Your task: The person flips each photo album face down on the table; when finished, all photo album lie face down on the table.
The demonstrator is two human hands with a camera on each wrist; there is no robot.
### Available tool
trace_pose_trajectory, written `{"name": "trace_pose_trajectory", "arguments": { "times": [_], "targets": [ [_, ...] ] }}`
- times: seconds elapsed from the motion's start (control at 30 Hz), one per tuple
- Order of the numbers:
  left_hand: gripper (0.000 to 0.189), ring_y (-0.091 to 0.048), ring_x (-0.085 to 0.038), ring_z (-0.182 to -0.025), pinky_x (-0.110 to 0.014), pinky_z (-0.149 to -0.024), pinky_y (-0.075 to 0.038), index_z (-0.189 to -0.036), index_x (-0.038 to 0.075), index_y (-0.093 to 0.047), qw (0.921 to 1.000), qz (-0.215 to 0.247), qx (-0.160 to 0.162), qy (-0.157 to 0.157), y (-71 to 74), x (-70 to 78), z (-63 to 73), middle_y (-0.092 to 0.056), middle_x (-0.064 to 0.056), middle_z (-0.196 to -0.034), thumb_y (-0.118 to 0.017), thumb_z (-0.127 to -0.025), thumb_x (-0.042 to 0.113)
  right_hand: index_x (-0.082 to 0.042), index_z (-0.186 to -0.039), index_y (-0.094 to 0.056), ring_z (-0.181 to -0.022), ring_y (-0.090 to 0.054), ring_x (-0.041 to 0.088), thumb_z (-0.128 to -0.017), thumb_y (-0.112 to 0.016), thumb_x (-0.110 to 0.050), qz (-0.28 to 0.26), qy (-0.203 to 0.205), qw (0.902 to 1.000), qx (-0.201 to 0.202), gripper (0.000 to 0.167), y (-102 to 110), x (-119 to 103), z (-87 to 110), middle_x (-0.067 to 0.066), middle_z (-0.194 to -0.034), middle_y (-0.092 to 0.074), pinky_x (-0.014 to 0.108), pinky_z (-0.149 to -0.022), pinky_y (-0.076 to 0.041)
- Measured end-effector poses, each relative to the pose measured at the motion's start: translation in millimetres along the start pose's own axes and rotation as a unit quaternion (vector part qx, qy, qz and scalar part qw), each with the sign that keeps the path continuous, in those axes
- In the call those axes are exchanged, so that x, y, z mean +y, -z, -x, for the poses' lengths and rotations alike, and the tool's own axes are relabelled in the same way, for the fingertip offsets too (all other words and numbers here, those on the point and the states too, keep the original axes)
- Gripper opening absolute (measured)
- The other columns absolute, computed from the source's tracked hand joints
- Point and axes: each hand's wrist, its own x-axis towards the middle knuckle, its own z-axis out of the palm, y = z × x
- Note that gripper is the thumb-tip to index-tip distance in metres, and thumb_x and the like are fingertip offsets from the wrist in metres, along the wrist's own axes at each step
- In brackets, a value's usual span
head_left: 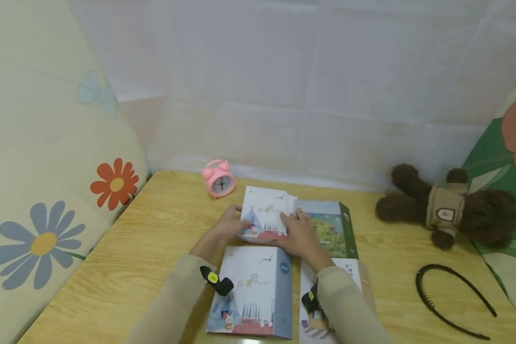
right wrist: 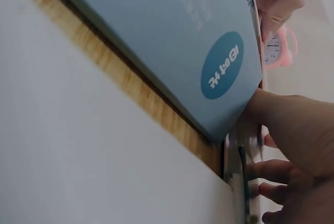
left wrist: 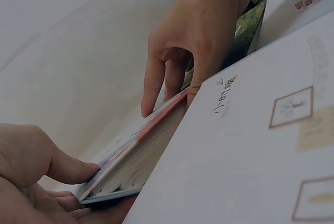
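Note:
A thick white illustrated book (head_left: 264, 203) lies in the middle of the table between both hands, a little raised at its near side. My left hand (head_left: 229, 222) grips its left near corner, thumb on the cover and fingers beneath, as the left wrist view shows. My right hand (head_left: 301, 235) holds its right near part, with fingertips on the cover and the thumb at the near edge (left wrist: 167, 125). Just nearer lies a similar white book (head_left: 245, 286) with a blue side panel (right wrist: 156, 41). Part of the held book's right side is hidden by my right hand.
Right of the held book lies a book with an island picture (head_left: 327, 229); another white book (head_left: 352, 270) sits nearer, partly under my right forearm. A pink alarm clock (head_left: 219, 180) stands behind left. A brown plush bear (head_left: 445, 210) and black headband (head_left: 425, 291) lie right.

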Motion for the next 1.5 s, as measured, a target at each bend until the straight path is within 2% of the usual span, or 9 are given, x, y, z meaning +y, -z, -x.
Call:
{"name": "trace_pose_trajectory", "arguments": {
  "times": [0.23, 0.4, 0.53, 0.67, 0.8, 0.97, 1.2, 1.37, 1.5],
  "targets": [
    [0.050, -0.061, -0.020, -0.074, -0.027, -0.065, -0.055, -0.136, -0.011, -0.037, 0.9981, 0.058, 0.012, 0.018, 5.4, -2.6, 0.5, -0.056, -0.022, -0.103, -0.056, -0.090, -0.011, -0.009, -0.152, -0.040, -0.141, -0.031, 0.043, -0.082, -0.076, -0.054, -0.040, 0.018, 0.9989, 0.018, 0.091, -0.9, 1.8, -1.4, 0.019, -0.148, -0.046, 0.056, -0.115, -0.023],
    [0.051, -0.061, -0.019, -0.075, -0.028, -0.065, -0.056, -0.140, -0.013, -0.034, 0.9947, 0.094, 0.011, 0.039, 12.5, -2.9, 0.7, -0.057, -0.019, -0.100, -0.052, -0.093, -0.010, -0.012, -0.154, -0.036, -0.140, -0.036, 0.037, -0.079, -0.085, -0.036, -0.075, 0.046, 0.9960, 0.017, 0.093, 0.0, 0.7, -2.1, 0.012, -0.151, -0.044, 0.053, -0.115, -0.025],
    [0.051, -0.063, -0.019, -0.075, -0.029, -0.067, -0.057, -0.142, -0.013, -0.032, 0.9932, 0.107, 0.003, 0.045, 15.0, -2.5, 0.6, -0.059, -0.018, -0.099, -0.050, -0.094, -0.009, -0.012, -0.153, -0.039, -0.138, -0.041, 0.032, -0.076, -0.088, -0.026, -0.067, 0.053, 0.9962, 0.014, 0.092, 0.8, 0.5, -3.6, 0.012, -0.151, -0.044, 0.049, -0.113, -0.030],
    [0.049, -0.063, -0.018, -0.073, -0.030, -0.066, -0.057, -0.141, -0.013, -0.032, 0.9927, 0.113, -0.001, 0.043, 15.2, -2.9, 0.4, -0.059, -0.017, -0.097, -0.049, -0.095, -0.010, -0.012, -0.150, -0.044, -0.136, -0.043, 0.036, -0.079, -0.085, -0.032, -0.036, 0.053, 0.9979, 0.000, 0.085, 3.7, -1.5, -4.1, 0.018, -0.150, -0.042, 0.051, -0.110, -0.035],
    [0.048, -0.063, -0.018, -0.073, -0.030, -0.067, -0.057, -0.140, -0.013, -0.032, 0.9932, 0.109, -0.005, 0.040, 16.2, -2.6, 1.5, -0.058, -0.018, -0.098, -0.049, -0.095, -0.010, -0.014, -0.150, -0.044, -0.132, -0.046, 0.038, -0.085, -0.080, -0.034, -0.007, 0.062, 0.9980, -0.013, 0.077, 8.0, -5.9, -3.3, 0.021, -0.150, -0.041, 0.052, -0.107, -0.039],
    [0.048, -0.063, -0.021, -0.078, -0.032, -0.072, -0.057, -0.142, -0.011, -0.031, 0.9949, 0.093, -0.004, 0.038, 22.3, -1.4, 2.5, -0.056, -0.021, -0.105, -0.047, -0.098, -0.006, -0.014, -0.151, -0.043, -0.126, -0.052, 0.039, -0.091, -0.073, -0.033, 0.022, 0.083, 0.9962, -0.009, 0.069, 9.7, -12.1, -2.7, 0.022, -0.149, -0.043, 0.052, -0.103, -0.043],
    [0.048, -0.065, -0.021, -0.085, -0.030, -0.075, -0.055, -0.147, -0.008, -0.033, 0.9994, 0.029, 0.003, 0.020, 26.0, -2.3, 1.4, -0.060, -0.025, -0.113, -0.048, -0.102, 0.000, -0.012, -0.151, -0.044, -0.121, -0.056, 0.038, -0.095, -0.067, -0.034, 0.062, 0.097, 0.9933, 0.008, 0.064, 6.9, -14.4, -2.0, 0.023, -0.147, -0.045, 0.050, -0.104, -0.042],
    [0.046, -0.065, -0.018, -0.084, -0.028, -0.074, -0.055, -0.145, -0.011, -0.035, 0.9994, 0.032, 0.003, 0.015, 28.8, -0.9, 0.9, -0.061, -0.027, -0.115, -0.047, -0.102, 0.000, -0.014, -0.152, -0.042, -0.130, -0.048, 0.041, -0.098, -0.063, -0.033, 0.048, 0.089, 0.9948, 0.014, 0.060, 6.3, -16.5, -0.1, 0.021, -0.150, -0.042, 0.053, -0.108, -0.038],
    [0.046, -0.065, -0.018, -0.084, -0.027, -0.074, -0.055, -0.145, -0.012, -0.036, 0.9996, 0.025, -0.003, 0.016, 30.0, -2.1, 1.0, -0.061, -0.028, -0.116, -0.048, -0.102, 0.000, -0.013, -0.149, -0.046, -0.133, -0.042, 0.046, -0.097, -0.065, -0.030, 0.022, 0.089, 0.9954, 0.028, 0.058, 6.2, -16.8, 1.1, 0.021, -0.150, -0.042, 0.056, -0.110, -0.033]
  ]
}}
